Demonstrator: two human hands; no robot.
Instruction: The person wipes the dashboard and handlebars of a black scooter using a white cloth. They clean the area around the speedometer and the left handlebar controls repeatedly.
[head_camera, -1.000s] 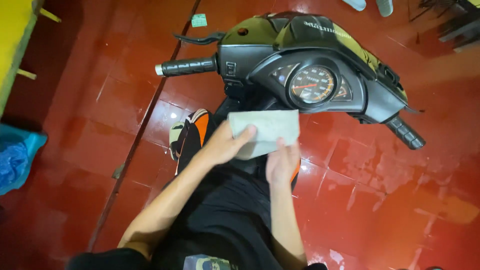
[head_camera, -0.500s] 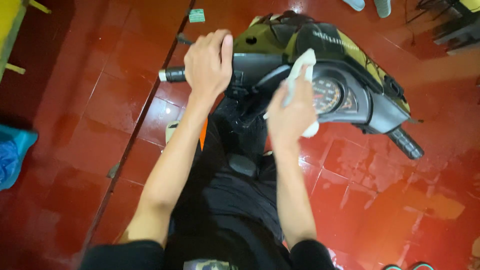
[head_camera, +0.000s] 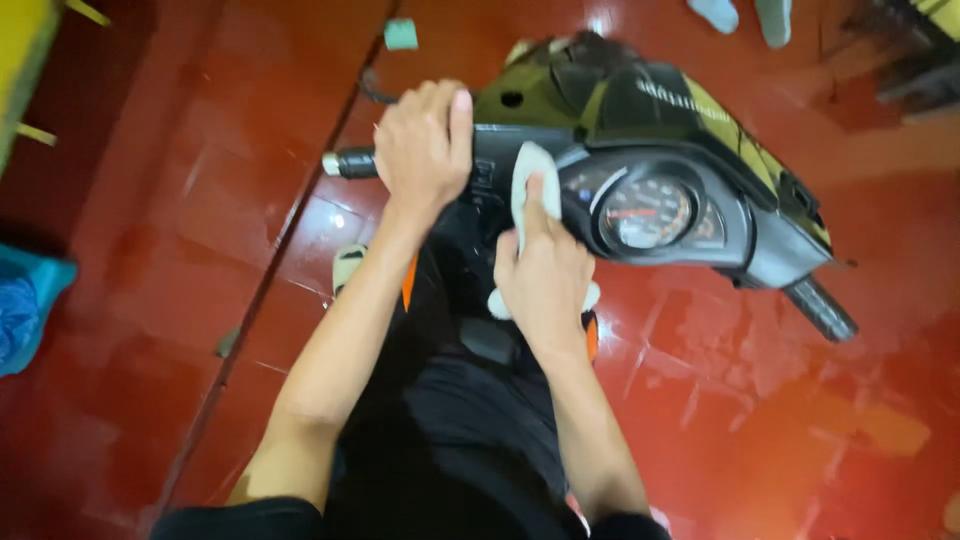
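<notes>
Left hand (head_camera: 425, 145) hides grip; cloth (head_camera: 530, 185) half-covered.

The left hand (head_camera: 425, 145) covers the left handlebar grip (head_camera: 350, 162), and the right hand (head_camera: 545, 275) with its white cloth (head_camera: 530, 180) blocks the panel left of the speedometer (head_camera: 645, 212). The right grip (head_camera: 820, 308) and the red tiled floor (head_camera: 760, 430) beside it lie open.

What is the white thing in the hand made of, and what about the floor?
The white thing looks like soft cloth: it folds and bunches under the right hand. The floor looks like glossy red tile: grid seams and bright light reflections show. It may be wet; hard to tell.
</notes>
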